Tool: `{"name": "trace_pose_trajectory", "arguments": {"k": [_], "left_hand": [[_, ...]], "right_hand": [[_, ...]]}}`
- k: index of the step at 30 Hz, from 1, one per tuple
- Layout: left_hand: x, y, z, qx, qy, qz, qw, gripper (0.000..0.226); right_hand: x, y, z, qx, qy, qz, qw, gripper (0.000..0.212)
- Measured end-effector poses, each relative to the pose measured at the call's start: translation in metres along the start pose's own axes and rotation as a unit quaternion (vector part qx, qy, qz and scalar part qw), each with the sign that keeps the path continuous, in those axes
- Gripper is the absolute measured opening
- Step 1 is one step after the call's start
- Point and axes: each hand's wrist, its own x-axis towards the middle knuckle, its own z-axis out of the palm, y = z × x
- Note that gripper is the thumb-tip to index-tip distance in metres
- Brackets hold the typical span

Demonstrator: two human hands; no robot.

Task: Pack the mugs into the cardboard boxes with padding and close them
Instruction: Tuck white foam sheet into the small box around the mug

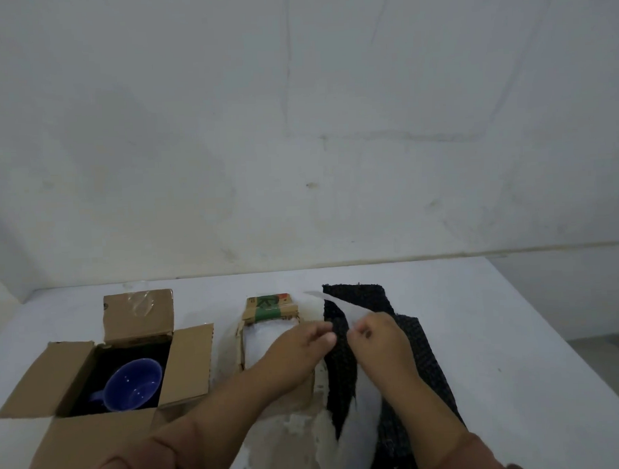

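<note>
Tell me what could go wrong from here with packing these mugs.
1. The blue mug lies tilted in the open left box with nothing visible over it; closing now might leave it loose.
2. Both hands, left hand and right hand, pinch a thin white sheet above the black padding; it looks flimsy and could tear or slip.
3. The forearm crosses the middle box, which could get nudged.

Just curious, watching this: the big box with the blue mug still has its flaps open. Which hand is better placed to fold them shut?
Probably the left hand. The open box with the blue mug sits on the person's left, while the right hand is over the black padding. Both hands are pinching a white sheet now.
</note>
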Motion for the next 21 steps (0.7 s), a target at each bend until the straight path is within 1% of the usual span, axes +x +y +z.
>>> {"name": "trace_pose_trajectory", "arguments": {"k": [1,2,3,4,5,7,8,9,10,11,12,13,14,15,16,17,19,20,21], "left_hand": [[-0.001,0.011,-0.001,-0.108,-0.032,-0.008,0.994,0.038],[-0.001,0.019,-0.004,-0.209,-0.046,-0.013,0.977,0.042],[0.001,0.024,-0.008,-0.286,-0.035,-0.024,0.957,0.045],[0.001,0.027,-0.014,-0.334,-0.009,-0.037,0.942,0.044],[0.002,0.030,-0.021,-0.355,0.026,-0.048,0.933,0.037],[0.004,0.031,-0.035,-0.380,0.087,-0.071,0.918,0.016],[0.004,0.030,-0.041,-0.396,0.106,-0.079,0.909,0.010],[0.003,0.030,-0.048,-0.414,0.120,-0.081,0.899,0.010],[0.001,0.030,-0.055,-0.427,0.128,-0.079,0.892,0.012],[-0.001,0.030,-0.062,-0.433,0.131,-0.073,0.889,0.014],[-0.004,0.030,-0.068,-0.436,0.131,-0.065,0.888,0.015],[-0.007,0.031,-0.073,-0.435,0.134,-0.057,0.889,0.014],[-0.010,0.030,-0.078,-0.422,0.145,-0.050,0.893,0.010],[-0.013,0.030,-0.082,-0.402,0.163,-0.048,0.900,0.010],[-0.015,0.028,-0.087,-0.380,0.180,-0.048,0.906,0.022],[-0.017,0.025,-0.091,-0.365,0.189,-0.041,0.911,0.035],[-0.022,0.022,-0.098,-0.334,0.174,-0.010,0.926,0.055],[-0.026,0.023,-0.101,-0.300,0.167,0.001,0.939,0.059],[-0.029,0.024,-0.104,-0.255,0.169,0.006,0.952,0.058]], "right_hand": [[0.000,-0.013,-0.001,0.008,0.003,-0.031,0.999,0.017],[0.000,-0.024,-0.001,0.018,0.005,-0.064,0.998,0.017],[0.000,-0.034,0.000,0.031,0.001,-0.090,0.995,0.014],[0.000,-0.041,0.001,0.053,-0.006,-0.109,0.993,0.010],[0.001,-0.048,0.000,0.083,-0.019,-0.120,0.989,0.009],[0.006,-0.054,-0.004,0.147,-0.024,-0.119,0.982,0.017],[0.010,-0.055,-0.007,0.165,-0.008,-0.100,0.981,0.020],[0.014,-0.054,-0.010,0.177,0.010,-0.066,0.982,0.025],[0.019,-0.052,-0.012,0.195,0.013,-0.012,0.981,0.032],[0.022,-0.051,-0.014,0.235,-0.015,0.049,0.971,0.041],[0.025,-0.052,-0.016,0.288,-0.062,0.102,0.950,0.050],[0.027,-0.052,-0.016,0.342,-0.108,0.135,0.923,0.058],[0.029,-0.054,-0.017,0.391,-0.141,0.148,0.898,0.061],[0.030,-0.057,-0.018,0.430,-0.154,0.142,0.878,0.061],[0.029,-0.061,-0.019,0.447,-0.154,0.122,0.872,0.061],[0.029,-0.064,-0.021,0.442,-0.147,0.094,0.880,0.062],[0.028,-0.072,-0.024,0.396,-0.135,0.037,0.908,0.065],[0.028,-0.076,-0.025,0.370,-0.131,0.014,0.920,0.066],[0.028,-0.081,-0.028,0.338,-0.127,-0.011,0.932,0.063]]}}
